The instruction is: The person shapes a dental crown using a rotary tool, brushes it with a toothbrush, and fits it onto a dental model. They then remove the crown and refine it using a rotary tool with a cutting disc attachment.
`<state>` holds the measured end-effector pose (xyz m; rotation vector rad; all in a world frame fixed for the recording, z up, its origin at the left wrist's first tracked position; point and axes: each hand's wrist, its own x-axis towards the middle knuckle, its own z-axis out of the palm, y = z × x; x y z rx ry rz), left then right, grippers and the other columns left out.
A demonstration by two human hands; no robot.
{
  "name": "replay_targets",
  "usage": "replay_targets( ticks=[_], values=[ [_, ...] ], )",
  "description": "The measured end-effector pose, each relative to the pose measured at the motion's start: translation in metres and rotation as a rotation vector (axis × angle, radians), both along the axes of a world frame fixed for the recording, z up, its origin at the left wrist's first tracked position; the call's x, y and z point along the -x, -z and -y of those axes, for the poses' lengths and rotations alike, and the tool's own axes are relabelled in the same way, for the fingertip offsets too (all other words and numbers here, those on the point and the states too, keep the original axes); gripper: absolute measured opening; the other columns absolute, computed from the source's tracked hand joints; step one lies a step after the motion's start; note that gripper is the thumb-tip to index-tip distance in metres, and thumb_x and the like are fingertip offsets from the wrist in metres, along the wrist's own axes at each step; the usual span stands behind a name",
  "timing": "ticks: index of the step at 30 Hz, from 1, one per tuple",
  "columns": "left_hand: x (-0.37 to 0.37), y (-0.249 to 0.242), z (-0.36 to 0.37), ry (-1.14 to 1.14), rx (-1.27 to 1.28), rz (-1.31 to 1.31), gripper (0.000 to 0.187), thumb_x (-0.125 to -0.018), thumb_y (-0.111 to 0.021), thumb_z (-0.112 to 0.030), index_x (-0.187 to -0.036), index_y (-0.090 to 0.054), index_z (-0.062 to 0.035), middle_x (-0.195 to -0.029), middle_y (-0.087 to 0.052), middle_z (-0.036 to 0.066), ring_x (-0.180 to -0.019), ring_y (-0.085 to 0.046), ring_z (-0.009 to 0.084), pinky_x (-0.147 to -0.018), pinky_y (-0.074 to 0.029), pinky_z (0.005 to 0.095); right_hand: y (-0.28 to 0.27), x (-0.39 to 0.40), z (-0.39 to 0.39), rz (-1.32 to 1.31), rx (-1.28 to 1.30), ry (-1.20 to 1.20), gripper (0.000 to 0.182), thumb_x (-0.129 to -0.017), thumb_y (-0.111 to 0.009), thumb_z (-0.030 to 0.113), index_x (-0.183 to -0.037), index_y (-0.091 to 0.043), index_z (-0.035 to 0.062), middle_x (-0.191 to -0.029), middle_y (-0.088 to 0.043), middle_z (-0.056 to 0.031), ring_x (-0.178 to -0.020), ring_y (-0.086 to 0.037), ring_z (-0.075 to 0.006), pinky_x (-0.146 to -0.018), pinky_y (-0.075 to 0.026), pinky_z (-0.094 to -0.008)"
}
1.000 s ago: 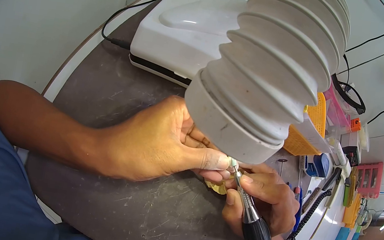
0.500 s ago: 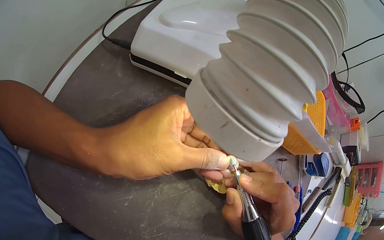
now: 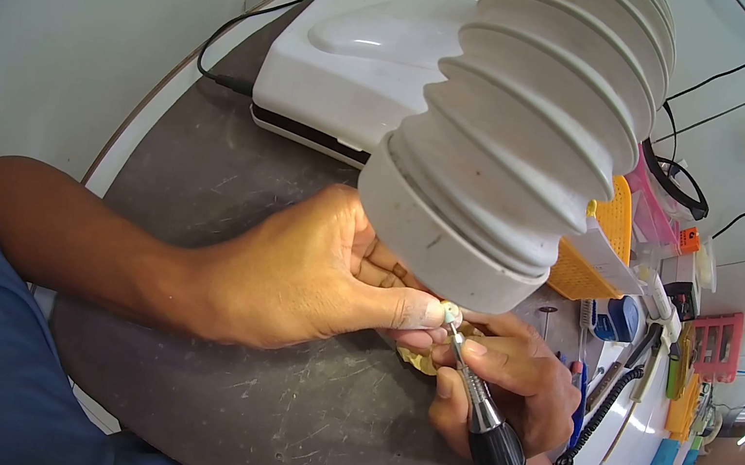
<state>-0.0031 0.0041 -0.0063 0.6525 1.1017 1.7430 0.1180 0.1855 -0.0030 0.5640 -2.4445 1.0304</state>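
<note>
Between the thumb and fingers of my left hand (image 3: 309,286) is a small, pale, tooth-like dental piece (image 3: 450,314), pinched right under the hose mouth. My right hand (image 3: 515,380) grips a rotary handpiece (image 3: 486,424) like a pen, with a silver front and a black body. Its thin tip meets the dental piece from below right. Beneath the fingertips a yellowish, cast-like piece (image 3: 418,361) shows in part, the rest hidden by both hands.
A ribbed white suction hose (image 3: 540,113) hangs close over both hands. Behind my left hand stands a white machine (image 3: 365,44) with a cable. Yellow baskets (image 3: 588,269), a pink rack (image 3: 716,346) and assorted tools are at right on the grey worktop (image 3: 262,421).
The handpiece tip has shifted very slightly down, and the dental piece has turned a little in my left fingers. Both hands otherwise keep their places.
</note>
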Motion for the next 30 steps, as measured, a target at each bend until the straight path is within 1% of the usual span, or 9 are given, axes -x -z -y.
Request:
replay_targets(
  ticks=[2,7,13,18,24,26,28,30],
  values=[
    [0.0001,0.0000,-0.0002,-0.001,-0.013,0.004,0.027,-0.090,-0.061,-0.002,-0.114,-0.053,0.0077,-0.103,-0.065,0.018,-0.094,-0.067,0.0197,-0.083,-0.057,0.0266,0.0005,0.0002,0.0003,-0.003,0.012,0.007,0.028,-0.079,-0.068,-0.001,-0.102,-0.051,-0.0002,-0.083,-0.065,-0.0142,-0.082,-0.069,-0.0294,-0.075,-0.056,-0.0392],
    [0.0013,-0.0026,0.0002,0.019,0.047,-0.001,0.029,-0.089,-0.061,-0.001,-0.115,-0.051,0.0078,-0.104,-0.064,0.018,-0.095,-0.066,0.0204,-0.084,-0.057,0.0274,0.0007,0.0026,0.0011,-0.034,0.006,-0.008,0.027,-0.079,-0.068,0.000,-0.101,-0.051,-0.0004,-0.082,-0.065,-0.0152,-0.080,-0.069,-0.0287,-0.075,-0.056,-0.0393],
    [0.0000,0.0011,-0.0008,-0.007,0.011,0.014,0.034,-0.089,-0.061,0.000,-0.119,-0.046,0.0074,-0.107,-0.062,0.019,-0.095,-0.066,0.0207,-0.085,-0.058,0.0276,0.0019,0.0017,-0.0001,-0.042,-0.007,-0.003,0.027,-0.079,-0.069,0.000,-0.100,-0.052,-0.0009,-0.081,-0.065,-0.0141,-0.078,-0.069,-0.0278,-0.075,-0.056,-0.0392],
    [0.0005,-0.0002,-0.0001,0.001,0.025,0.014,0.034,-0.089,-0.061,0.000,-0.118,-0.046,0.0072,-0.107,-0.062,0.019,-0.096,-0.066,0.0207,-0.084,-0.058,0.0275,0.0009,0.0020,0.0001,-0.037,-0.011,0.001,0.027,-0.080,-0.069,0.000,-0.101,-0.052,-0.0011,-0.081,-0.066,-0.0138,-0.079,-0.069,-0.0276,-0.075,-0.056,-0.0384],
    [0.0012,-0.0006,-0.0003,0.013,0.041,0.000,0.031,-0.090,-0.061,-0.002,-0.116,-0.049,0.0074,-0.105,-0.063,0.018,-0.095,-0.066,0.0200,-0.084,-0.058,0.0269,-0.0005,-0.0013,0.0019,-0.012,-0.010,0.029,0.028,-0.080,-0.069,0.000,-0.101,-0.051,-0.0002,-0.083,-0.066,-0.0147,-0.083,-0.069,-0.0282,-0.075,-0.056,-0.0372],
    [0.0012,-0.0009,-0.0004,0.024,0.058,0.001,0.030,-0.090,-0.061,-0.003,-0.116,-0.049,0.0075,-0.104,-0.063,0.018,-0.095,-0.066,0.0198,-0.083,-0.057,0.0267,0.0031,-0.0029,0.0002,-0.013,0.051,0.036,0.027,-0.080,-0.069,0.000,-0.100,-0.051,0.0000,-0.082,-0.066,-0.0153,-0.083,-0.069,-0.0283,-0.075,-0.056,-0.0373],
    [0.0012,-0.0002,-0.0005,0.011,0.050,-0.035,0.029,-0.091,-0.061,-0.004,-0.115,-0.050,0.0076,-0.103,-0.064,0.017,-0.095,-0.066,0.0195,-0.083,-0.057,0.0263,0.0022,-0.0018,-0.0001,-0.012,0.033,0.028,0.027,-0.080,-0.069,0.000,-0.101,-0.051,-0.0001,-0.081,-0.066,-0.0153,-0.083,-0.069,-0.0283,-0.075,-0.056,-0.0374],
    [0.0010,-0.0001,-0.0004,0.011,0.047,-0.015,0.030,-0.090,-0.061,-0.004,-0.116,-0.050,0.0078,-0.103,-0.064,0.018,-0.095,-0.066,0.0198,-0.083,-0.057,0.0262,0.0018,0.0001,-0.0002,-0.011,0.016,0.019,0.028,-0.080,-0.068,0.000,-0.101,-0.051,-0.0002,-0.081,-0.066,-0.0153,-0.083,-0.069,-0.0283,-0.075,-0.056,-0.0374]
  ],
)
